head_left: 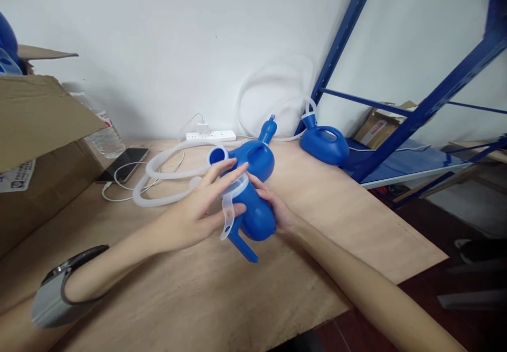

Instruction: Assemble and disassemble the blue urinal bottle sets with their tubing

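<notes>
My right hand (278,204) is wrapped round the far side of a blue plastic cup-like urinal head (259,217), which is tilted with its mouth up and to the left. A flat blue handle sticks out below it. My left hand (194,204) lies over that mouth, with fingers stretched across a translucent cap (237,187) and the thumb against its hanging strap (228,214). Just behind stands a blue urinal bottle (253,159) with an open round mouth and a bulb-shaped neck. A translucent hose (158,169) curls on the table to the left.
Another blue urinal bottle (325,146) with a hose stands at the back right, near blue shelving (396,146). A cardboard box (43,124), a water bottle (103,132), a phone (124,163) and cables are at left. A power strip (212,136) lies by the wall.
</notes>
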